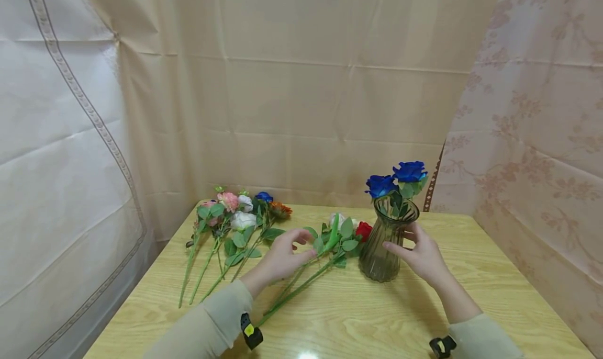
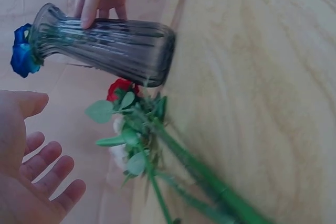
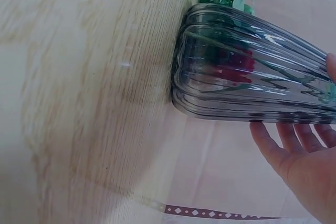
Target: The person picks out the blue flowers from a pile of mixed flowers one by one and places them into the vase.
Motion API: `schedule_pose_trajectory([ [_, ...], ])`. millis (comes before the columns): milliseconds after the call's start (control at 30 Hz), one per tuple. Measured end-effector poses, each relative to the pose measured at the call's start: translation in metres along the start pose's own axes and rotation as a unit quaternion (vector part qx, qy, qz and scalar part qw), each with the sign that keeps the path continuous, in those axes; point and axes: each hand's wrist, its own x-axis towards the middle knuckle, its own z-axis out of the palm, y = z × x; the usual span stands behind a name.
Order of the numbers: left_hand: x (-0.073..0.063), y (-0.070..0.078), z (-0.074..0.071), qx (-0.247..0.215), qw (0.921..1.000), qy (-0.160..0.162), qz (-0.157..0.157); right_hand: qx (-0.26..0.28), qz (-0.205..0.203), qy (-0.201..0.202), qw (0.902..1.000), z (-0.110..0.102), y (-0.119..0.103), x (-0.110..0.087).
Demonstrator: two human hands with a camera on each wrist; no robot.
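A ribbed smoky glass vase stands upright on the table, with two blue roses rising from its mouth. My right hand holds the vase from the right side, thumb at the front and fingers along the far side. Over the flowers just left of the vase hovers my left hand. Its fingers are loosely bent, and nothing shows in its palm in the left wrist view. Beneath and beside it lie a red rose and a whitish flower, their green stems pointing toward me.
Farther left on the wooden table lies a spread of stems with a pink flower, a white flower, a blue rose and an orange flower. Beige curtains hang behind the table.
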Motion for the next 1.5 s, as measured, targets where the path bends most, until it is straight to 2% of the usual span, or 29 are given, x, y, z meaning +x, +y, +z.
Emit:
schedule_pose_trajectory([
  [300,0.000,0.002,-0.025,0.037,0.9982,0.041,0.025,-0.017,-0.005,-0.004,0.9998,-0.001,-0.001,0.002],
  [800,0.009,0.010,-0.071,0.116,0.9902,0.071,0.029,-0.032,0.005,-0.012,0.9994,-0.005,0.000,0.000],
  [933,0.008,0.007,-0.076,0.153,0.9845,0.085,0.000,-0.034,0.000,-0.011,0.9994,-0.005,0.000,0.000],
  [1100,0.005,-0.003,-0.079,0.184,0.9766,0.085,-0.071,-0.034,0.001,-0.012,0.9993,-0.005,-0.001,0.001],
  [1200,0.003,-0.013,-0.082,0.193,0.9726,0.075,-0.106,-0.031,0.007,-0.014,0.9994,-0.005,-0.001,0.001],
  [1367,0.000,-0.029,-0.083,0.194,0.9684,0.051,-0.148,-0.023,0.013,-0.018,0.9995,-0.005,0.000,0.001],
  [1500,-0.005,-0.040,-0.082,0.209,0.9591,0.020,-0.189,-0.023,0.012,-0.018,0.9995,-0.005,0.000,0.001],
])
